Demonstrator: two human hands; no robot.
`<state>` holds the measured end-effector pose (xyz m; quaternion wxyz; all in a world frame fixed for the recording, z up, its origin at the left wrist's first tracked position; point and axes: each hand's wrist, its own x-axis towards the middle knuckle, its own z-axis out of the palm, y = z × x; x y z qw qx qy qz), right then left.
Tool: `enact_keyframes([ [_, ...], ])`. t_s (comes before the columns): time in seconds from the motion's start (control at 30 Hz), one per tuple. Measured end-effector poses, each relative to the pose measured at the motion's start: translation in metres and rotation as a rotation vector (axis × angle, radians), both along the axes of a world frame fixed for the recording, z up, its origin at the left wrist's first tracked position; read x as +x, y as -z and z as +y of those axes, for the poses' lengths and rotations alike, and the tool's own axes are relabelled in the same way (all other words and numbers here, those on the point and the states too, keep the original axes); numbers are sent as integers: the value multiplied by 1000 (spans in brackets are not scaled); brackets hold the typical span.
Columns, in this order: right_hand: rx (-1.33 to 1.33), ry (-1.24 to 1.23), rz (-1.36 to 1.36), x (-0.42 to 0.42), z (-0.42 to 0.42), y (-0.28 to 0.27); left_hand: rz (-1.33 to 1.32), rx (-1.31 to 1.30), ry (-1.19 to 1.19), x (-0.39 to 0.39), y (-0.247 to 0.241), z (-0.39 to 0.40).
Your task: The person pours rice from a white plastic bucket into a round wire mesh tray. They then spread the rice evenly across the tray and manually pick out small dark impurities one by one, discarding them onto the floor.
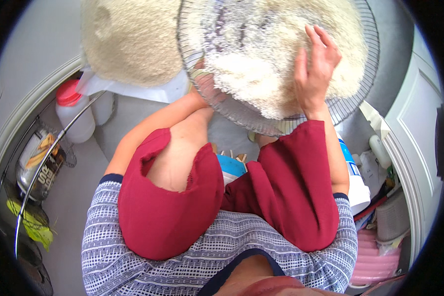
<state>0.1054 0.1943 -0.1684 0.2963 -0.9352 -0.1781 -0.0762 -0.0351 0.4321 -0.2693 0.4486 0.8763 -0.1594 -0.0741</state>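
A round wire-mesh basket (371,48) is tilted in front of me and holds a broad layer of white rice-like grains (251,77). My left hand (209,85) is at its left edge, partly seen through the mesh, and holds it from below. Over the right part of the grains is my right hand (318,66), its fingers apart and nothing held in them. Whether its fingertips touch the grains is hard to tell. Left of the basket, a larger heap of tan grains (133,44) lies on white plastic sheeting (155,90).
A metal rack rail (40,166) curves along my left, with a red-lidded plastic jar (74,111) and a printed packet (40,162) behind it. To my right are a white-and-blue container (357,192), a pink ribbed item (377,255) and a white panelled door (421,111).
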Motion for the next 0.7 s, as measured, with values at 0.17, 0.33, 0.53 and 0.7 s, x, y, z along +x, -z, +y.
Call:
enact_keyframes([
  [0.17, 34, -75, 3, -7, 16, 25, -12, -107, 36, 10, -3, -9],
  [0.33, 68, -195, 121, -17, 54, 20, -7, -140, 71, 19, -12, -14],
  [0.53, 93, -511, 209, -44, 82, 3, 60, -208, 99, 14, -11, -17],
  [0.7, 167, -561, 218, -64, 66, -10, 120, -247, 83, 21, 2, -12],
])
